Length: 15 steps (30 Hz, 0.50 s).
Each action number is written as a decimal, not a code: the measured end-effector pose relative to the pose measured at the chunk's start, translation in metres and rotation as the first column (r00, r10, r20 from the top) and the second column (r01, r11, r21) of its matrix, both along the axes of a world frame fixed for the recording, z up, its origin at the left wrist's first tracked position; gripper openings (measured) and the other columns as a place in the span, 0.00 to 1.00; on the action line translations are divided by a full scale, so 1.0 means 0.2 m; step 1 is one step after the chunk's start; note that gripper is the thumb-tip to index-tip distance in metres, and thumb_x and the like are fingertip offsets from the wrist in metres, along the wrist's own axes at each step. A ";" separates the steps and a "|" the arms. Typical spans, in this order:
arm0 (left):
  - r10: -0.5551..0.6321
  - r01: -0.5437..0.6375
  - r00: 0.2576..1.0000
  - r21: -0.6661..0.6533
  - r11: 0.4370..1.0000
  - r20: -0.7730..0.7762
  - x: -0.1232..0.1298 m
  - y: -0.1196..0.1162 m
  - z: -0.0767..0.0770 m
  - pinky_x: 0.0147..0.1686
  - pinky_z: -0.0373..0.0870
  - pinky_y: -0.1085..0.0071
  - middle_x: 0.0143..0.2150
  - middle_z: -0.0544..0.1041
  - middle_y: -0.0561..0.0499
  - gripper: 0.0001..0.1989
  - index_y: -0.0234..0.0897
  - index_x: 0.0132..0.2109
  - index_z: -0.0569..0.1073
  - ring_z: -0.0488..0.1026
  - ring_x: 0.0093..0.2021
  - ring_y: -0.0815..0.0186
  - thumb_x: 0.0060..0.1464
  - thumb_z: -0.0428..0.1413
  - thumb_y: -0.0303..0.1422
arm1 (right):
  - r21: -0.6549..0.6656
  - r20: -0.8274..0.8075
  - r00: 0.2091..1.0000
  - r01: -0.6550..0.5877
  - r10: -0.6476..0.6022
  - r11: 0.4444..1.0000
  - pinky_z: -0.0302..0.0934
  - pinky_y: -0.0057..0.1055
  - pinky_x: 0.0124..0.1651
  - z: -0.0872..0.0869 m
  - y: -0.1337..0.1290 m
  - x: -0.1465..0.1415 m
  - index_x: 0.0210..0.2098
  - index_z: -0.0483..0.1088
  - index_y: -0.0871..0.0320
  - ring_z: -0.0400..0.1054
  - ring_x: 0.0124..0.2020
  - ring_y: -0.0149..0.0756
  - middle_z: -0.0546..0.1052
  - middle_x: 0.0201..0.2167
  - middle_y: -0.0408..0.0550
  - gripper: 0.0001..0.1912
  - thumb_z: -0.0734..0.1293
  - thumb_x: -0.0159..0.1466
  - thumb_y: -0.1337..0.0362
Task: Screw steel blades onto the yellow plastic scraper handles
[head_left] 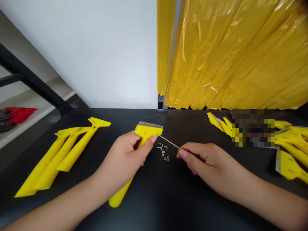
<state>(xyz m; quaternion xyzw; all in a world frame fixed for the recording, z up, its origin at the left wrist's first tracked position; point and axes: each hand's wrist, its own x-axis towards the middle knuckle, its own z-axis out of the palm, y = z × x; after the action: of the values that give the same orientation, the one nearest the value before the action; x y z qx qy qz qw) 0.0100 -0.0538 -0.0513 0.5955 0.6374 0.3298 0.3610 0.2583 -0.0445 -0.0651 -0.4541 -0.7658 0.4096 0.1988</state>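
A yellow scraper with a clear blade edge at its top lies tilted in my left hand, whose fingers wrap round its neck. My right hand pinches a thin metal rod. The rod's far tip touches the right side of the scraper head, close to my left thumb. Small screws and nuts lie scattered on the black table between my hands.
Several yellow handles lie on the black table at the left. More yellow scrapers are piled at the right, beside a pixelated patch. Yellow plastic sheeting and a white panel stand behind.
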 end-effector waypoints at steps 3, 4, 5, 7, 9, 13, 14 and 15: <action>0.067 -0.052 0.970 -0.069 0.996 0.233 -0.01 0.02 -0.01 0.25 0.66 0.71 0.20 0.70 0.56 0.21 0.39 0.28 0.73 0.68 0.21 0.67 0.65 0.60 0.47 | 0.344 0.117 0.993 -0.065 0.026 0.937 0.67 0.33 0.39 -0.02 0.02 0.03 0.47 0.71 0.54 0.73 0.34 0.37 0.76 0.33 0.44 0.10 0.58 0.76 0.62; 0.086 -0.060 0.935 -0.087 0.994 0.343 -0.01 0.03 -0.02 0.25 0.67 0.71 0.21 0.72 0.55 0.18 0.38 0.32 0.75 0.68 0.22 0.67 0.66 0.59 0.46 | 0.421 0.128 0.992 -0.062 0.008 0.905 0.68 0.34 0.42 -0.02 0.03 0.04 0.50 0.70 0.55 0.74 0.36 0.38 0.77 0.36 0.46 0.10 0.58 0.75 0.66; 0.105 -0.065 0.889 -0.104 0.992 0.447 0.00 0.04 -0.02 0.26 0.68 0.70 0.23 0.74 0.55 0.15 0.38 0.37 0.77 0.69 0.23 0.66 0.66 0.59 0.44 | 0.473 0.138 0.990 -0.057 -0.010 0.879 0.68 0.35 0.43 -0.03 0.04 0.05 0.51 0.68 0.56 0.74 0.38 0.38 0.77 0.38 0.47 0.10 0.58 0.74 0.69; 0.136 -0.068 0.793 -0.134 0.989 0.594 0.00 0.05 -0.03 0.27 0.70 0.70 0.31 0.80 0.51 0.11 0.37 0.43 0.77 0.72 0.27 0.65 0.66 0.59 0.40 | 0.519 0.156 0.987 -0.047 -0.040 0.854 0.68 0.34 0.42 -0.05 0.08 0.06 0.48 0.67 0.56 0.73 0.38 0.37 0.77 0.39 0.48 0.09 0.59 0.72 0.72; 0.163 -0.069 0.730 -0.166 0.984 0.664 0.01 0.05 -0.03 0.28 0.72 0.70 0.42 0.84 0.45 0.09 0.36 0.46 0.77 0.74 0.31 0.65 0.67 0.59 0.38 | 0.500 0.192 0.981 -0.067 -0.036 0.863 0.67 0.33 0.39 -0.07 0.11 0.06 0.46 0.69 0.55 0.73 0.36 0.36 0.77 0.37 0.46 0.07 0.62 0.72 0.71; 0.199 -0.040 0.676 -0.234 0.971 0.710 0.01 0.05 -0.03 0.29 0.74 0.72 0.51 0.83 0.40 0.08 0.36 0.48 0.77 0.75 0.34 0.65 0.66 0.61 0.36 | 0.463 0.267 0.963 -0.168 0.043 0.870 0.69 0.34 0.45 -0.14 0.16 0.05 0.52 0.74 0.54 0.77 0.42 0.38 0.81 0.41 0.47 0.10 0.64 0.73 0.67; 0.195 -0.029 0.669 -0.237 0.971 0.717 0.01 0.05 -0.02 0.29 0.74 0.72 0.51 0.83 0.40 0.08 0.36 0.48 0.77 0.76 0.35 0.65 0.65 0.61 0.35 | 0.468 0.283 0.958 -0.185 0.052 0.864 0.69 0.35 0.47 -0.15 0.16 0.05 0.52 0.75 0.53 0.77 0.43 0.39 0.81 0.42 0.48 0.11 0.64 0.74 0.67; 0.188 -0.020 0.663 -0.234 0.972 0.724 0.01 0.05 -0.02 0.29 0.75 0.73 0.50 0.83 0.41 0.08 0.36 0.48 0.77 0.76 0.35 0.65 0.65 0.62 0.35 | 0.474 0.300 0.952 -0.198 0.053 0.858 0.69 0.35 0.47 -0.17 0.17 0.04 0.51 0.76 0.53 0.77 0.42 0.39 0.82 0.41 0.48 0.11 0.64 0.74 0.66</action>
<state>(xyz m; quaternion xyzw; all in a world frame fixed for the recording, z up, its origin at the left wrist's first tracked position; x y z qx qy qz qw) 0.0127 -0.0443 -0.0559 0.3318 0.4990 0.4957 0.6287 0.2672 -0.0111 -0.0991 -0.3885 -0.8937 0.1426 0.1731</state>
